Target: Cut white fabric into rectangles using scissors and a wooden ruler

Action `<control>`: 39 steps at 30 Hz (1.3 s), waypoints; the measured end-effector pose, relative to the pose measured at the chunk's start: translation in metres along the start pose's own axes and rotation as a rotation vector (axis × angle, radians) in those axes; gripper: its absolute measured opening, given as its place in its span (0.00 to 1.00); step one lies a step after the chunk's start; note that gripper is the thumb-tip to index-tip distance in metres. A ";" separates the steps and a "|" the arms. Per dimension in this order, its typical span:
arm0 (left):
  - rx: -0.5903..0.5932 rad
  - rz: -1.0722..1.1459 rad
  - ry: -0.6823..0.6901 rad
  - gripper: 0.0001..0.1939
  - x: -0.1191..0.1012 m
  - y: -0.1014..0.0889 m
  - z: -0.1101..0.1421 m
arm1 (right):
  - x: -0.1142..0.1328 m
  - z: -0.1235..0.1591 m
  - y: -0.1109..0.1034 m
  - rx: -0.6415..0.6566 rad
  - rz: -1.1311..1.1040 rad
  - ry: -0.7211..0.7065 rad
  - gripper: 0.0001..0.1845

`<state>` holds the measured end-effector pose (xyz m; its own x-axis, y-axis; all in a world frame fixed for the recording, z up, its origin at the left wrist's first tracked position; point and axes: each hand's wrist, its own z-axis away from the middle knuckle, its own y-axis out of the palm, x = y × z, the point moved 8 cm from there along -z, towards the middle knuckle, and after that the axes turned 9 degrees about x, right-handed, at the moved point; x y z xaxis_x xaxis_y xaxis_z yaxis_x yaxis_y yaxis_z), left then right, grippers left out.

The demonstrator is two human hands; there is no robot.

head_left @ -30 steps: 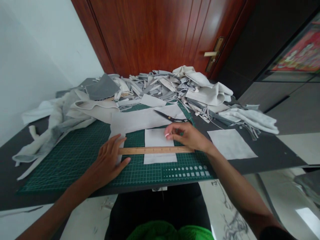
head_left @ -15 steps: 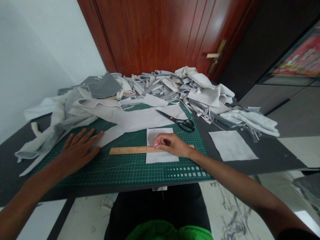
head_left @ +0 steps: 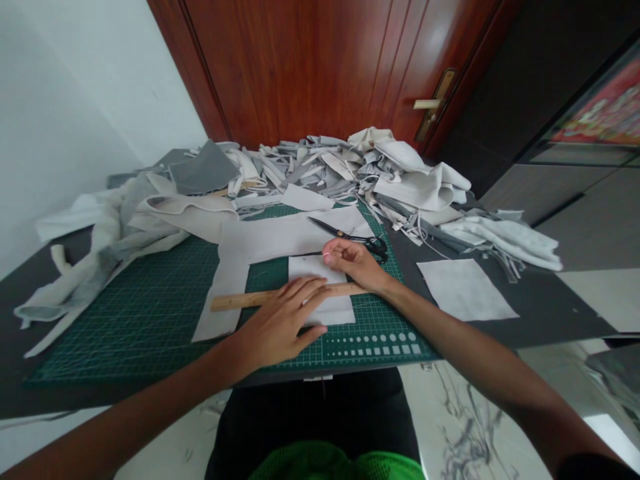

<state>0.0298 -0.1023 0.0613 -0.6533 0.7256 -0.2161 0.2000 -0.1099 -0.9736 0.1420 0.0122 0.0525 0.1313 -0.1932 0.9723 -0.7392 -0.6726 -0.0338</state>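
Observation:
My left hand lies flat across a wooden ruler, fingers stretched out. Under the ruler is a small pale cloth piece on the green cutting mat. My right hand pinches a small pinkish-white piece just above the cloth's upper edge; its kind is not clear. Black-handled scissors lie right behind that hand, partly hidden by it. They rest on a long pale cloth strip, whose left part bends toward me beneath the ruler's left end.
Grey and white fabric scraps are heaped along the table's back, before a wooden door. Crumpled cloth covers the left side. A pale cloth square lies on the dark table at the right.
My left hand has moved right, from the strip's end onto the ruler. The strip's left part now reaches nearer to me. My right hand has shifted up and right, off the ruler's middle.

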 end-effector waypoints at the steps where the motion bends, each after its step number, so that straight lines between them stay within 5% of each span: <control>1: 0.004 0.005 0.004 0.30 0.000 0.007 -0.002 | 0.001 0.000 -0.005 -0.003 0.012 0.005 0.26; 6: 0.055 0.011 -0.037 0.28 0.014 0.022 -0.009 | 0.004 0.000 -0.018 0.011 0.116 -0.005 0.23; 15: 0.087 -0.051 -0.038 0.29 0.060 0.019 -0.037 | 0.006 -0.001 -0.022 -0.007 0.318 -0.040 0.22; 19: 0.081 0.001 0.035 0.31 0.060 0.009 -0.034 | -0.002 -0.003 -0.030 -0.023 0.417 -0.016 0.21; 24: -0.004 0.077 -0.048 0.22 0.062 -0.007 -0.025 | -0.003 0.001 -0.024 -0.007 0.548 -0.014 0.11; 39: 0.154 0.414 0.156 0.17 0.085 -0.007 -0.026 | 0.006 0.016 -0.008 -0.003 0.898 0.085 0.03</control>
<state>-0.0083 -0.0221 0.0516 -0.4213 0.6913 -0.5870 0.3026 -0.5030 -0.8096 0.1591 0.0048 0.0545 -0.5454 -0.5912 0.5942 -0.5419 -0.2920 -0.7880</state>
